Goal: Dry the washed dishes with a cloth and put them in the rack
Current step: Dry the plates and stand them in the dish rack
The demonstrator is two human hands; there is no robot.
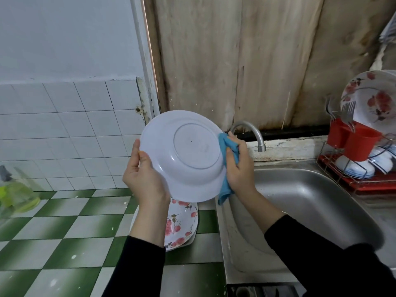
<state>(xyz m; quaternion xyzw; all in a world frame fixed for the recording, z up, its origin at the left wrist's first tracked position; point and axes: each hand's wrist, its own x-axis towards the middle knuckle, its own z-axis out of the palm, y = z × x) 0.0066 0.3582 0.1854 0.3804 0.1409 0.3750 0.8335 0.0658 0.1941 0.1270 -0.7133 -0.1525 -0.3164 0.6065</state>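
Observation:
I hold a white plate [188,155] up in front of me with its underside facing me, above the counter's edge. My left hand [142,174] grips its left rim, thumb over the edge. My right hand [237,166] holds a blue cloth [228,168] against the plate's right rim. The red dish rack [362,185] stands at the right beyond the sink, with a flowered plate [372,101] upright in it and white bowls [364,166] below.
A stack of flowered plates [182,224] lies on the green and white tiled counter [64,232] under my left arm. The steel sink [310,206] and tap [250,131] are right of centre. Red cutlery cups [351,140] hold forks. A green soap bottle [15,194] stands far left.

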